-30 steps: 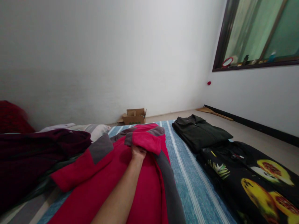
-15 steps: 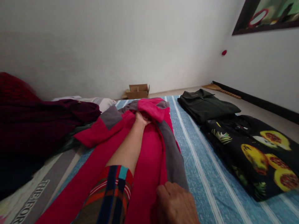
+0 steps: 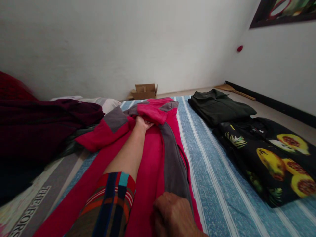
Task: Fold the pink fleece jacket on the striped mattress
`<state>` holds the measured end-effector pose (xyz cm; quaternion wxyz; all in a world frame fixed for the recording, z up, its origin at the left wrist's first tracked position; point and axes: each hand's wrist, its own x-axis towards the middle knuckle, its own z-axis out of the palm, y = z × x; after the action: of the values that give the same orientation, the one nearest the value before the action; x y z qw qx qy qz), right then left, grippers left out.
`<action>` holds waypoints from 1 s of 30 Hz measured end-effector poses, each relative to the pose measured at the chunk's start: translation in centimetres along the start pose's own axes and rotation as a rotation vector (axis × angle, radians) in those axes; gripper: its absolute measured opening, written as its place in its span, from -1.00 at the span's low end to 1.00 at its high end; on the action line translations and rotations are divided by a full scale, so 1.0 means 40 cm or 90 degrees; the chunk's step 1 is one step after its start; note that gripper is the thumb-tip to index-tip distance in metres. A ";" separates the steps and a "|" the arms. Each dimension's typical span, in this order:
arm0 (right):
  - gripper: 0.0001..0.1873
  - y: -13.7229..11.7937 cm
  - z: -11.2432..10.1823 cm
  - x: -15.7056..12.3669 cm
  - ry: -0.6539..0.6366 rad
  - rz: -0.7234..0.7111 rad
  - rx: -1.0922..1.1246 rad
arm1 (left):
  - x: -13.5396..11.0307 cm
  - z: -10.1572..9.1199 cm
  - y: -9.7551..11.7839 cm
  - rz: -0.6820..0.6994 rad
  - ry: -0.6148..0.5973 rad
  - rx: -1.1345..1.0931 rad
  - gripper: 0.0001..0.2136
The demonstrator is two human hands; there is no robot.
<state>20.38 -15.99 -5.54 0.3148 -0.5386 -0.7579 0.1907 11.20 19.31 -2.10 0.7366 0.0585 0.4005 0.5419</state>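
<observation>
A red garment with grey panels (image 3: 153, 158) lies lengthwise on a blue striped sheet (image 3: 214, 184). My left hand (image 3: 142, 123) reaches far forward and is closed on the folded red cloth near the garment's top. My right hand (image 3: 174, 215) sits low at the near end, fingers curled and pressed into the garment's grey edge. A striped sleeve covers my left upper arm.
A dark maroon pile of clothes (image 3: 37, 128) lies at the left. A folded dark green shirt (image 3: 218, 107) and a folded black fruit-print garment (image 3: 274, 154) lie at the right. A small cardboard box (image 3: 145, 91) stands by the far wall.
The view tipped down, bringing my right hand into sight on the garment's near end. My left hand kept its grip near the top; the garment's edge shifted slightly left.
</observation>
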 end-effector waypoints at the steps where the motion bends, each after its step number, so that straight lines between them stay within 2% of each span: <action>1: -0.81 -0.003 -0.005 -0.001 -0.014 0.019 0.018 | 0.000 -0.005 0.003 0.010 0.004 0.011 -0.59; 6: -0.84 -0.043 -0.055 0.016 -0.082 0.084 0.119 | 0.007 -0.003 0.022 0.096 -0.004 0.089 -0.58; 10: -0.87 -0.068 -0.076 0.033 -0.136 0.147 0.153 | 0.004 -0.024 0.023 0.066 0.039 0.188 -0.59; 12: -0.90 -0.067 -0.091 0.032 -0.130 0.131 0.214 | -0.001 -0.042 0.020 0.062 0.044 0.204 -0.59; 15: -0.86 -0.037 -0.134 0.017 -0.067 0.067 0.286 | -0.014 -0.062 0.022 0.051 0.053 0.251 -0.60; 19: -0.83 0.049 -0.192 -0.021 0.121 0.020 0.202 | -0.056 -0.071 0.028 0.023 0.072 0.386 -0.67; 21: -0.82 0.095 -0.203 -0.044 0.179 -0.024 0.120 | -0.104 -0.076 0.024 0.019 0.070 0.472 -0.74; 24: -0.77 0.140 -0.198 -0.072 0.212 -0.096 0.007 | -0.219 -0.096 -0.002 0.022 0.044 0.599 -0.82; 27: -0.71 0.148 -0.183 -0.082 0.202 -0.152 -0.056 | -0.366 -0.143 -0.056 0.029 -0.009 0.711 -0.85; 30: -0.67 0.131 -0.167 -0.077 0.148 -0.179 -0.096 | -0.503 -0.211 -0.120 0.027 -0.059 0.844 -0.79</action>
<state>29.28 -17.40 -4.81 0.3824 -0.4682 -0.7963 0.0244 7.43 -2.58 0.34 0.5501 0.5304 0.6158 0.1922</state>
